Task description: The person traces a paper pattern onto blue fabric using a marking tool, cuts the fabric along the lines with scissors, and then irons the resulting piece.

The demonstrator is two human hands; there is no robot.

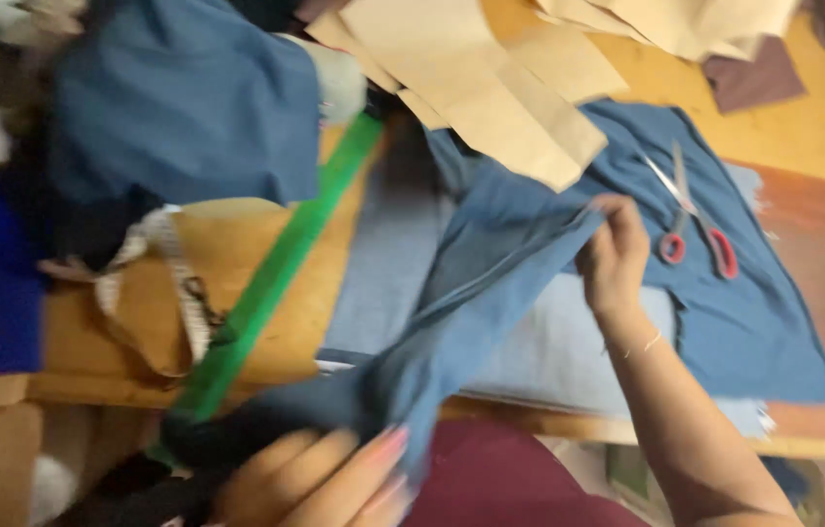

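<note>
At the near table edge, the blurred left hand point(320, 478) grips the low end of a long strip of blue denim-like cloth point(476, 298), which runs diagonally up and away to the right hand point(613, 256), pinching its far end. Beyond lie red-handled scissors point(691, 220), a green ruler point(271, 273) and tan paper pattern pieces point(491, 88) on the orange wooden table point(823, 127).

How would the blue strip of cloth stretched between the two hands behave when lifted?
The blue cloth strip probably hangs limp: it twists and creases between the right hand and left hand. Likely light, since fingertips alone raise its end. It seems unlikely to roll or break.
</note>
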